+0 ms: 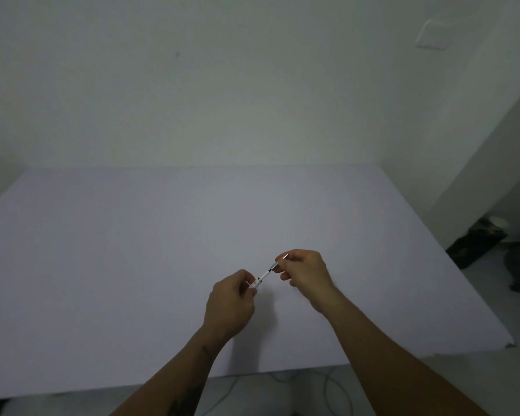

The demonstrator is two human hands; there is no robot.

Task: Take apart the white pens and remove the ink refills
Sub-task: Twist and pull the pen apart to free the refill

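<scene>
Both my hands hold one white pen [264,275] in the air above the middle of the white table [132,250]. My left hand [233,298] is closed on the pen's lower white end. My right hand [305,273] pinches its upper end, where a dark ring and a metal tip stick out past the fingers. The pen slants up to the right between the hands. Only a short stretch of its barrel shows between the fingers. No other pen or refill is in sight.
The table's front edge [252,376] runs just below my forearms, with cables on the floor under it. A dark bag [478,244] and other clutter lie on the floor at the right. White walls close off the back and right.
</scene>
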